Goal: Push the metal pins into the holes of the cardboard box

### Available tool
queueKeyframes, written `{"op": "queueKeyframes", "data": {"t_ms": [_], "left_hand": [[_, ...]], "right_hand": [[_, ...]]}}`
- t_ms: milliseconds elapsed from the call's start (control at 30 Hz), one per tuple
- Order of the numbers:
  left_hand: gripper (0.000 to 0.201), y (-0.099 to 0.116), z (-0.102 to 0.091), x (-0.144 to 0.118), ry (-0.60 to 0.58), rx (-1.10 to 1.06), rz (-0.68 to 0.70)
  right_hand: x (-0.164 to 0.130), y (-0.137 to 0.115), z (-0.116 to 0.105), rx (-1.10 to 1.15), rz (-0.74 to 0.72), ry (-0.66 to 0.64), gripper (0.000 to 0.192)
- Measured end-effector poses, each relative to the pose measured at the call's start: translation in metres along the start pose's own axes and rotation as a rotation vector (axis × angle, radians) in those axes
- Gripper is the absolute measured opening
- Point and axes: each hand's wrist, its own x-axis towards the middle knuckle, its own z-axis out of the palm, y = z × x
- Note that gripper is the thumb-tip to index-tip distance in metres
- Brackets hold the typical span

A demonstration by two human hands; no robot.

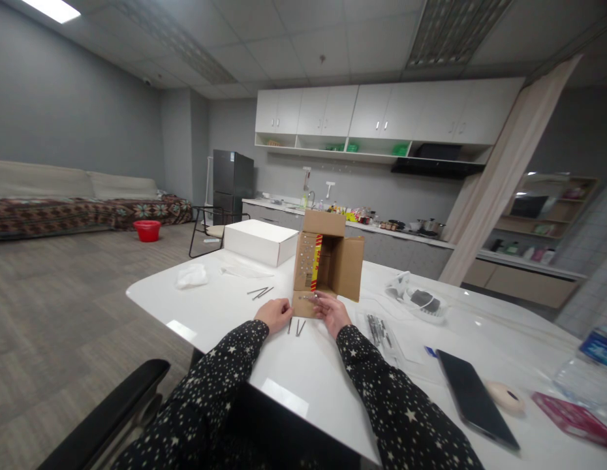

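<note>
An open cardboard box (350,264) stands on the white table, its opening facing me and its flaps spread. Small round metallic bits dot its left flap, beside a red and yellow strip (316,261). My right hand (333,312) is at the lower flap (302,307), thumb and fingertips pinched on something small I cannot make out. Beside that flap's left edge rests my left hand (275,315), its fingers curled closed; whatever they hold is hidden. Thin dark nail-like pieces (300,328) lie just below the flap. Several more such metal pieces (262,293) are left of the box.
Behind on the left sits a white box (259,241), with crumpled plastic (192,276) nearby. To the right are a clear pack of dark pens or tools (382,336), a white cable bundle (423,303), a phone (474,398), a pink case (575,418) and a water bottle (592,365).
</note>
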Motion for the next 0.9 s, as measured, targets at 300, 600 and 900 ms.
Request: {"op": "queueKeyframes", "data": {"t_ms": [300,600,900], "left_hand": [[0.029,0.0015,-0.0017,-0.0011,-0.004,-0.015,-0.013],[0.029,-0.0002,0.0002,0.0002,-0.002,-0.007,0.0],[0.03,0.0,0.0008,0.0008,-0.003,-0.014,-0.016]], "right_hand": [[0.0016,0.0025,-0.0023,-0.03,-0.03,0.005,0.028],[-0.0032,-0.0006,0.0021,-0.023,-0.042,-0.01,0.026],[-0.0013,0.0063,0.0056,-0.114,-0.053,-0.027,0.024]]}}
